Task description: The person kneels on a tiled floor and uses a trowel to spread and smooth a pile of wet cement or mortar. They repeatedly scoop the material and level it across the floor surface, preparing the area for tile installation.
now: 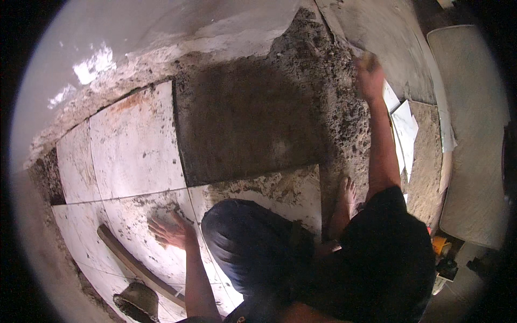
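My left hand (169, 231) rests palm down on a dirty white floor tile (137, 157), fingers spread and holding nothing. My right hand (369, 76) reaches far forward to the base of the right wall, over rough, crumbly mortar (343, 109). Its fingers are curled; blur hides whether something is in them. Between the hands lies a dark, smooth rectangular patch of mortar bed (250, 121), bordered by tiles on its left and near sides. My bent knee (242, 242) is over the near tiles, and my bare foot (347, 196) stands beside the patch.
A long straight bar (137, 262) lies on the tiles at the left, next to a grey, mortar-stained object (139, 300). Broken white tile pieces (404, 125) lie under my right arm. A large pale panel (470, 141) is at the right. Bare wall (181, 28) rises ahead.
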`<state>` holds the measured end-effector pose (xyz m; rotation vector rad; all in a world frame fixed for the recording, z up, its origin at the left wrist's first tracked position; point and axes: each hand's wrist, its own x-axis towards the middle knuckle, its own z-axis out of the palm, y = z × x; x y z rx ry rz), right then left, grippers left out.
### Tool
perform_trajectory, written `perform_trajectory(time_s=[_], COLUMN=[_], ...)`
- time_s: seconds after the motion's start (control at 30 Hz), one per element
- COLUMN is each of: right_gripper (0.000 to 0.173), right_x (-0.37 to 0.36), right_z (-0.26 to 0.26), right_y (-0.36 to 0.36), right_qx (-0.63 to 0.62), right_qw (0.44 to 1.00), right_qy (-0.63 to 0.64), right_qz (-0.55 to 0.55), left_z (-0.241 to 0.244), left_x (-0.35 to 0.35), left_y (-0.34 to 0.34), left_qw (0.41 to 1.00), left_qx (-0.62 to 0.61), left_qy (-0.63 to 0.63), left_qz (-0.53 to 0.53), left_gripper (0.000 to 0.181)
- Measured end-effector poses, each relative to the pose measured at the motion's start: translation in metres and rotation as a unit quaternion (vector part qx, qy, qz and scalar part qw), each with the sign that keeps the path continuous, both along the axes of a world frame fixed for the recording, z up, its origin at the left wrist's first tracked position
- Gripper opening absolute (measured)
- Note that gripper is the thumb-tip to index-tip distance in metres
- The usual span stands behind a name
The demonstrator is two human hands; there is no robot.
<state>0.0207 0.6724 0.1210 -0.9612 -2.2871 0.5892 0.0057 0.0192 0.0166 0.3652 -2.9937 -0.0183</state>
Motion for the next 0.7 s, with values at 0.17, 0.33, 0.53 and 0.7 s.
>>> perform_trajectory(time_s=[0.17,0.33,0.53,0.7], right_gripper=[0.032,0.039,0.042,0.036], right_x=[0.102,0.108,0.093,0.063], right_z=[-0.045,-0.092,-0.073,-0.112], right_y=[-0.003,-0.036,-0.070,-0.009], right_qx=[-0.118,-0.208,-0.529,-0.397], right_qw=[0.966,0.977,0.818,0.908], right_qy=[0.225,0.052,0.158,0.088], right_qz=[-0.048,-0.005,-0.162,-0.099], left_z=[-0.008,-0.020,-0.008,0.000], left_x=[-0.007,-0.011,-0.005,-0.004], left_y=[0.011,0.006,-0.001,0.010], left_qw=[1.000,0.999,1.000,0.999], left_qx=[0.008,-0.030,-0.010,-0.011], left_qy=[0.005,0.023,0.012,-0.037], left_qz=[-0.014,0.020,0.004,0.033], left_gripper=[0.082,0.082,0.083,0.085])
